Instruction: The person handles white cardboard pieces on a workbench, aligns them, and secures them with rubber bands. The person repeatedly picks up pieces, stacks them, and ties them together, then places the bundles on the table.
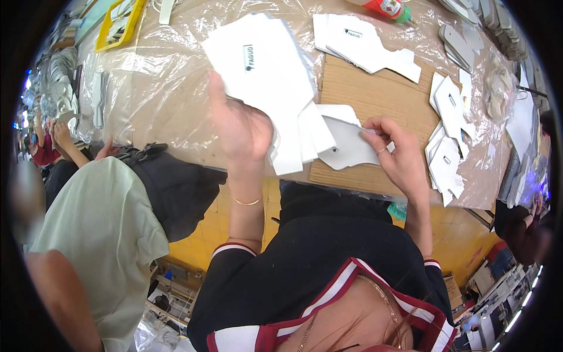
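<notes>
Fanned across my left hand (245, 130) is a stack of white cut shoe-upper pieces (264, 64), with a small dark print on the top one. That hand's palm faces up beneath the stack, thumb at its left edge. My right hand (400, 154) pinches the edge of a pale grey cut piece (350, 145) between thumb and fingers. This piece lies low over the near edge of a brown cardboard sheet (372, 94). Its left end meets the lower tips of the fanned stack, and another white piece shows behind it.
Beyond the cardboard lies a pile of white printed pieces (360, 44); more piles (448, 167) sit to its right. A red bottle with a green cap (390, 7) is at the far edge. A yellow basket (122, 26) stands far left. A person in a pale green shirt (99, 217) is at my left.
</notes>
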